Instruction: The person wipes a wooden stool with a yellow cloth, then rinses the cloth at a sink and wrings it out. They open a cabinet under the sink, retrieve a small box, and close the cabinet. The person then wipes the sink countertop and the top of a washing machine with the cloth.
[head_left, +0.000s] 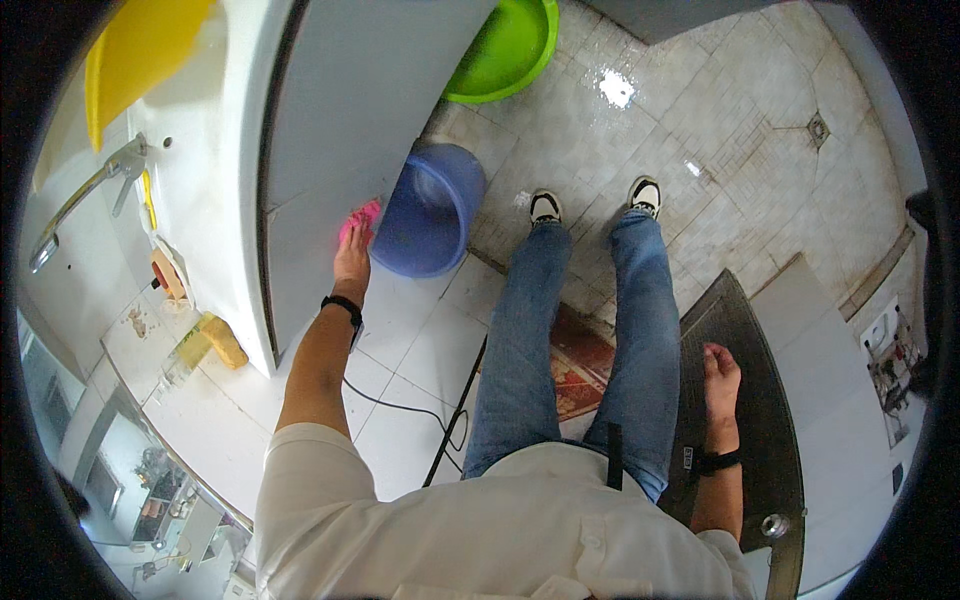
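My left hand (354, 259) presses a bright pink cloth (365, 215) to the grey side panel (330, 142) of a washbasin cabinet. The fingers lie straight over the cloth, near the panel's lower edge. Beside the cloth stands a blue plastic bucket (471, 176), its mouth facing me and its inside partly in view. My right hand (721, 381) hangs at my side in front of a dark door (757, 420). Its fingers are loosely curled, and I see nothing in them.
A green basin (517, 52) rests on the tiled floor (720, 202), which has wet, shiny patches. On the white washbasin (202, 172) are a chrome faucet (97, 176) and a yellow basin (139, 60). A yellow sponge (225, 341) sits at the counter's end. A black cable (397, 405) trails past my left arm.
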